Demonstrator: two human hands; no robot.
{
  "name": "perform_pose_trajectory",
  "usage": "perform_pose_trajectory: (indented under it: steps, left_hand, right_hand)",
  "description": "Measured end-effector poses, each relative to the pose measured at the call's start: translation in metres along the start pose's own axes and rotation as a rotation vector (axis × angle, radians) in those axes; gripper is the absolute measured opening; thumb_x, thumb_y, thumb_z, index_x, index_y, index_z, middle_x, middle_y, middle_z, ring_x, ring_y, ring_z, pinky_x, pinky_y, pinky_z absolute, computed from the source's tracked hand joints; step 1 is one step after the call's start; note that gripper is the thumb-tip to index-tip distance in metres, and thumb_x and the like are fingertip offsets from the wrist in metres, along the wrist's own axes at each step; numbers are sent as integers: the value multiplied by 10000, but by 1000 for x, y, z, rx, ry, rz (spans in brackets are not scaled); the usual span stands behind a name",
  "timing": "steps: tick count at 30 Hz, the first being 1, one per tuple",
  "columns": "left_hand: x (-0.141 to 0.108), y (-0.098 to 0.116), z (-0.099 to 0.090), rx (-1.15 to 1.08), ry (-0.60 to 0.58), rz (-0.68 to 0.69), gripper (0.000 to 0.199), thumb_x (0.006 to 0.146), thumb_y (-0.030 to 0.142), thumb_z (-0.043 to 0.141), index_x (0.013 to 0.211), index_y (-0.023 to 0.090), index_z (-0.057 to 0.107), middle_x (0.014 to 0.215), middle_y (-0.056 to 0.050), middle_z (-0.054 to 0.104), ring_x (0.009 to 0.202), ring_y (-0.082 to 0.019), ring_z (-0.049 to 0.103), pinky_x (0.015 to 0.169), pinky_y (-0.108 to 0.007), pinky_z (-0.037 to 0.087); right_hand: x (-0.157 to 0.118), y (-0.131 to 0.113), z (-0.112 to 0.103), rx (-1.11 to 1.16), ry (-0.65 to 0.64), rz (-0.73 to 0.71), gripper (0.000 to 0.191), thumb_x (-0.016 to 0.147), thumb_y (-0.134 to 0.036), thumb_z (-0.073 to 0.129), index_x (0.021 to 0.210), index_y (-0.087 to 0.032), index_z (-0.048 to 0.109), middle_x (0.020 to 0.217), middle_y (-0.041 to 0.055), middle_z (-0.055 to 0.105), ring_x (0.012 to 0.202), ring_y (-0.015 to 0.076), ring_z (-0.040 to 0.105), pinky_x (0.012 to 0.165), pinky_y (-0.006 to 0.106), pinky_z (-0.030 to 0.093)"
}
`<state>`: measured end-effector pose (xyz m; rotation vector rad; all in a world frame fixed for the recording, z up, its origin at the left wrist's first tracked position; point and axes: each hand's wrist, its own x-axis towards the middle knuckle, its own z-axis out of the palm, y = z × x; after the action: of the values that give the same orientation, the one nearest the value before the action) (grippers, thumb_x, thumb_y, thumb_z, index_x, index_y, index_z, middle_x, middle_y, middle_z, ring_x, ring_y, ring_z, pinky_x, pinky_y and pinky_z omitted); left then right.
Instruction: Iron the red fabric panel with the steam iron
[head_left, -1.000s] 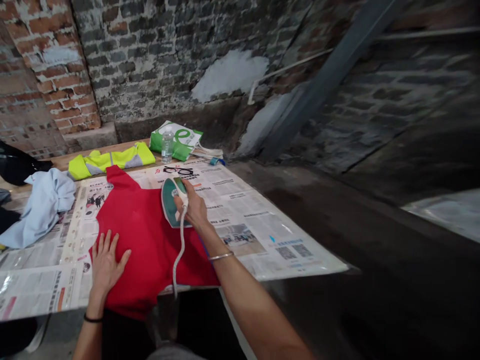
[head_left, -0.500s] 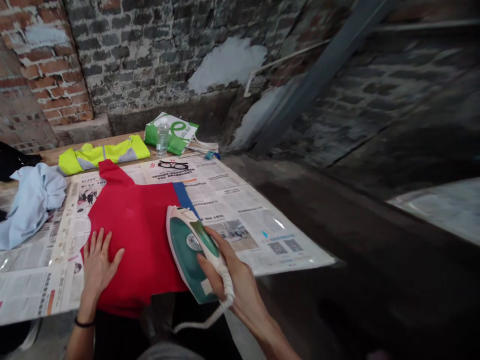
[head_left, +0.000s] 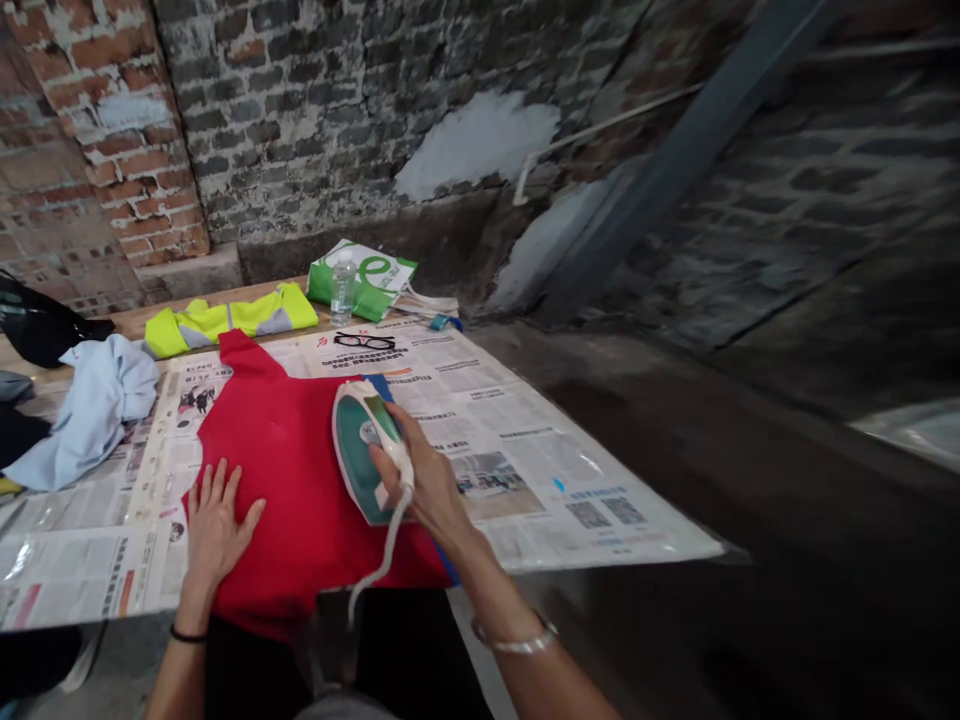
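Right hand (head_left: 424, 480) closed on the iron (head_left: 358, 450), which sits on the red cloth (head_left: 277, 450), nose pointing away and slightly left; left hand (head_left: 219, 530) open and flat on the cloth beside it, right hand nearer

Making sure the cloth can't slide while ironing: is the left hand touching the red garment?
Touching. The head view shows the left hand lying flat, fingers spread, on the red garment, with no gap visible between them.
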<state>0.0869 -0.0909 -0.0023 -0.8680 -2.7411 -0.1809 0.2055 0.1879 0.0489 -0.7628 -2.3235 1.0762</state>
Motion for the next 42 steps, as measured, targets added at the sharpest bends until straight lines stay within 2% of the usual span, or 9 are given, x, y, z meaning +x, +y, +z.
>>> perform_pose_trajectory:
  steps: [4, 7, 12, 16, 19, 25, 30, 39, 42]
  left_hand:
    - [0, -1, 2, -14, 1, 21, 579, 992, 472, 535, 1465, 138, 549, 1599, -143, 433, 1492, -364, 385, 1186, -592, 357]
    - [1, -3, 4, -26, 17, 26, 569, 989, 478, 533, 1458, 158, 559, 1590, -144, 448, 1488, -364, 391, 1184, -592, 353]
    - [2, -3, 5, -36, 26, 17, 567, 985, 480, 533, 1447, 153, 569, 1588, -151, 451, 1483, -369, 398, 1183, -592, 351]
    - [1, -2, 4, -25, 14, -1, 566, 982, 465, 542, 1449, 148, 566, 1582, -150, 461, 1483, -362, 401, 1183, -589, 356]
    - [0, -2, 5, -19, 18, -9, 564, 982, 456, 542, 1453, 146, 560, 1582, -148, 462, 1483, -356, 402, 1186, -588, 355]
    - [-2, 1, 3, -37, 19, -3, 557, 985, 464, 533, 1457, 168, 560, 1585, -150, 457, 1484, -364, 400, 1187, -603, 350]
    - [1, 1, -1, -47, -4, 7, 560, 992, 463, 517, 1451, 145, 563, 1591, -159, 447, 1490, -374, 386, 1184, -600, 353]
    - [2, 1, -2, -40, -6, -13, 541, 977, 434, 558, 1446, 164, 568, 1578, -156, 466, 1490, -360, 393, 1192, -592, 350]
    - [0, 1, -1, -22, -5, -13, 545, 982, 422, 556, 1451, 144, 559, 1578, -161, 463, 1485, -359, 400, 1192, -591, 349]
  right_hand:
    - [-57, 12, -20, 65, 51, -84, 595, 909, -419, 541, 1449, -170, 534, 935, 86, 745, 754, 233, 710, 621, 287, 537]
    - [-68, 13, -25, 69, 44, -102, 574, 903, -400, 559, 1435, -183, 549, 990, 94, 745, 829, 238, 722, 663, 288, 556]
    - [-5, 3, -1, -19, -10, -27, 650, 892, -401, 532, 1495, -162, 494, 716, 34, 698, 583, 227, 642, 583, 306, 507]
    - [61, -17, 27, -124, -1, 58, 675, 891, -338, 544, 1543, -191, 449, 792, 70, 738, 683, 270, 680, 649, 328, 509]
    - [74, -25, 33, -126, -25, 56, 705, 890, -336, 560, 1562, -179, 418, 829, 89, 749, 725, 283, 696, 669, 328, 508]
    - [-8, -7, 7, 39, -74, -13, 662, 893, -418, 518, 1510, -189, 454, 699, 13, 693, 537, 219, 626, 540, 291, 474]
    - [-58, 1, -8, 135, -4, -81, 582, 893, -409, 528, 1429, -184, 515, 853, 41, 743, 638, 207, 676, 602, 288, 526]
    - [43, -33, 28, -42, -79, -12, 665, 881, -314, 550, 1524, -175, 454, 849, 70, 749, 732, 253, 699, 683, 312, 514]
    - [52, -43, 34, -72, -83, 0, 663, 898, -303, 538, 1536, -148, 442, 924, 109, 761, 792, 271, 713, 727, 329, 513]
